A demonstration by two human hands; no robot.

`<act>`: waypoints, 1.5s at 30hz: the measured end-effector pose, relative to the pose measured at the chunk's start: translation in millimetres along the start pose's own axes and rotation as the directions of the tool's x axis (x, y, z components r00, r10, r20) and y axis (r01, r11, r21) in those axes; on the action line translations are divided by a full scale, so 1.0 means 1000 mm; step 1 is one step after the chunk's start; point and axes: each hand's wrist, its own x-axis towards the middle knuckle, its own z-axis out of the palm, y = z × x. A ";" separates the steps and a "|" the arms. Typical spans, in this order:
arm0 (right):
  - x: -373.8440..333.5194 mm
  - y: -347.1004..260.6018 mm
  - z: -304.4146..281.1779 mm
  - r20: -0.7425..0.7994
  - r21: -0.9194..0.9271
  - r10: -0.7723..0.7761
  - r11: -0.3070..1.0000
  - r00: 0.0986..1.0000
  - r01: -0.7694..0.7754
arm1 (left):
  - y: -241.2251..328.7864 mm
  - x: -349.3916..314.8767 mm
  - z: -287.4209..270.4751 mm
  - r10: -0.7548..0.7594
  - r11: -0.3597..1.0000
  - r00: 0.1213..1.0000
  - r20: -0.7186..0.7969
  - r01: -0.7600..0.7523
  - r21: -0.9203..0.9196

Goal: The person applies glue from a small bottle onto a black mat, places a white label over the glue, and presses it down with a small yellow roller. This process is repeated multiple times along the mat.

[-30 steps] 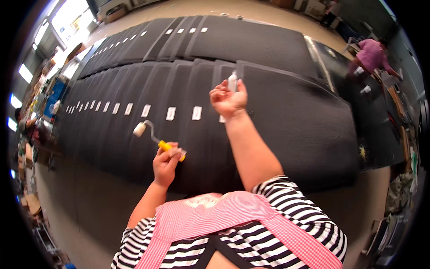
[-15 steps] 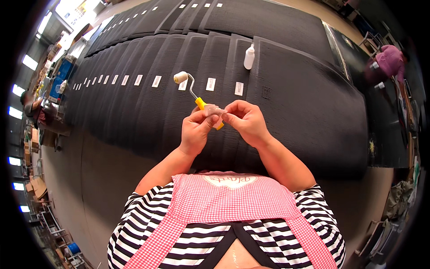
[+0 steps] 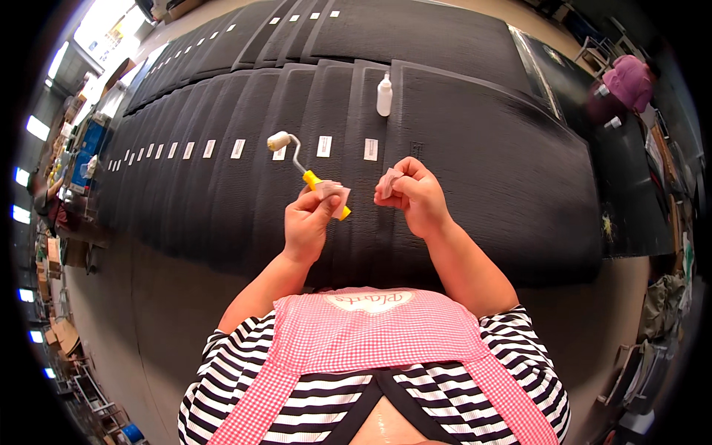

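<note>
My left hand (image 3: 305, 228) is closed around a small paint roller with a yellow handle (image 3: 311, 179). Its pale roller head (image 3: 279, 141) points up and away, over the black mats. Thin whitish labels (image 3: 340, 196) are pinched against the handle by the same hand. To the right, my right hand (image 3: 424, 200) pinches a single pale label (image 3: 390, 182), held apart from the left hand. Beneath both hands lie overlapping black textured mats (image 3: 497, 178), many bearing a white label (image 3: 371, 150). The rightmost near mat shows a dark stamped rectangle but no white label.
A white squeeze bottle (image 3: 384, 98) stands upright on the mats beyond my hands. More labelled mats (image 3: 415, 37) form a far row. One person in a pink-purple top (image 3: 630, 83) bends at the far right; another (image 3: 55, 208) is at the left edge, beside cluttered shelving.
My right hand has come away from the left with a pale label in its fingers. The left hand still holds the roller and labels. The view has shifted slightly.
</note>
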 end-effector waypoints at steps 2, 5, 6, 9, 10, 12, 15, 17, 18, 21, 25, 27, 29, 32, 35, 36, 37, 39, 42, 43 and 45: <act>0.000 -0.001 -0.014 -0.041 0.007 0.039 0.999 0.998 -0.039 | 0.000 -0.003 -0.004 0.011 1.000 1.000 -0.003 -0.011 0.014; -0.004 -0.010 -0.033 -0.160 -0.176 0.050 0.981 0.986 -0.078 | -0.003 -0.007 -0.011 0.054 0.998 0.998 0.018 -0.054 0.030; -0.005 -0.014 -0.040 -0.153 -0.296 0.028 0.952 0.988 -0.073 | -0.002 -0.009 -0.013 0.062 0.997 0.998 0.022 -0.062 0.037; -0.008 -0.025 -0.062 -0.142 -0.616 -0.054 0.786 0.988 -0.045 | -0.009 -0.010 -0.020 0.099 0.993 0.994 0.054 -0.102 0.053; -0.007 -0.027 -0.069 -0.148 -0.704 -0.101 0.709 0.984 -0.033 | -0.010 -0.010 -0.021 0.106 0.991 0.992 0.065 -0.111 0.068; -0.002 -0.033 -0.074 -0.144 -0.851 -0.192 0.525 0.971 -0.023 | -0.013 -0.010 -0.022 0.121 0.986 0.989 0.080 -0.130 0.107; 0.007 -0.050 -0.074 -0.132 -0.887 -0.026 0.448 0.991 -0.107 | -0.019 -0.011 -0.025 0.146 0.973 0.983 0.113 -0.164 0.165; 0.010 -0.054 -0.073 -0.110 -0.904 -0.038 0.419 0.993 -0.084 | -0.019 -0.011 -0.024 0.149 0.969 0.983 0.110 -0.167 0.182; 0.013 -0.053 -0.075 -0.089 -0.901 -0.029 0.429 0.996 -0.068 | -0.018 -0.011 -0.022 0.150 0.967 0.983 0.108 -0.169 0.191; 0.027 -0.049 -0.082 -0.035 -0.898 -0.014 0.438 0.999 -0.025 | -0.019 -0.010 -0.022 0.149 0.969 0.983 0.106 -0.167 0.181; 0.042 -0.043 -0.083 -0.067 -0.883 -0.150 0.469 0.986 0.011 | -0.022 -0.009 -0.023 0.174 0.959 0.978 0.113 -0.195 0.205; 0.048 -0.044 -0.083 -0.068 -0.899 -0.136 0.438 0.988 -0.002 | -0.024 -0.010 -0.024 0.185 0.951 0.975 0.121 -0.208 0.228; 0.055 -0.046 -0.084 -0.066 -0.914 -0.097 0.405 0.993 -0.021 | -0.023 -0.010 -0.025 0.182 0.954 0.976 0.122 -0.206 0.218; 0.065 -0.042 -0.091 0.009 -0.968 -0.184 0.244 0.983 0.055 | -0.025 -0.009 -0.026 0.184 0.954 0.973 0.136 -0.211 0.214; 0.075 -0.040 -0.094 0.018 -0.984 -0.172 0.170 0.985 0.048 | -0.027 -0.008 -0.027 0.190 0.952 0.971 0.143 -0.218 0.216; 0.077 -0.040 -0.094 0.022 -0.984 -0.185 0.167 0.982 0.054 | -0.027 -0.008 -0.027 0.191 0.951 0.971 0.141 -0.219 0.218; 0.079 -0.040 -0.092 0.027 -0.985 -0.198 0.164 0.980 0.060 | -0.027 -0.008 -0.028 0.189 0.951 0.972 0.141 -0.217 0.219; 0.082 -0.040 -0.091 0.015 -0.987 -0.200 0.156 0.980 0.047 | -0.028 -0.009 -0.028 0.185 0.952 0.973 0.138 -0.213 0.221; 0.085 -0.041 -0.092 -0.024 -0.990 -0.180 0.142 0.983 0.002 | -0.027 -0.009 -0.028 0.180 0.951 0.973 0.142 -0.209 0.227; 0.085 -0.041 -0.091 -0.029 -0.990 -0.183 0.140 0.983 -0.003 | -0.026 -0.009 -0.027 0.183 0.951 0.972 0.144 -0.212 0.226; 0.086 -0.040 -0.091 -0.038 -0.991 -0.192 0.131 0.981 -0.013 | -0.026 -0.008 -0.027 0.189 0.950 0.971 0.149 -0.219 0.223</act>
